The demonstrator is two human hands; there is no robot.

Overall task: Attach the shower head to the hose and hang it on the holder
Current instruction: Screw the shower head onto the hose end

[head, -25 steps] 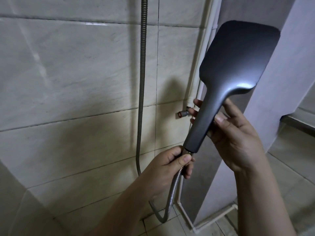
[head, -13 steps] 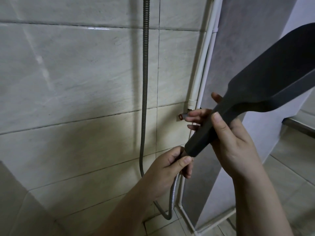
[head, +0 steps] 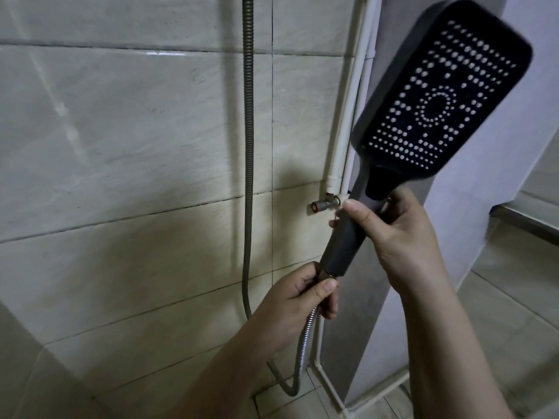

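A dark grey rectangular shower head (head: 435, 101) points up and to the right, its face of white nozzle dots turned towards me. My right hand (head: 396, 234) grips its handle in the middle. My left hand (head: 299, 294) pinches the metal hose end right at the base of the handle. The ribbed metal hose (head: 248, 146) hangs down the tiled wall, loops near the floor and rises into my left hand. No holder is in view.
A white pipe (head: 351, 101) runs down the wall corner to a small valve with a red cap (head: 322, 205), just left of my right thumb. A grey-white column stands behind the shower head. Floor tiles and a step lie at the right.
The shower head has turned about its handle: its plain back faced me, then its edge, now the nozzle face. My left hand has stayed on the hose end.
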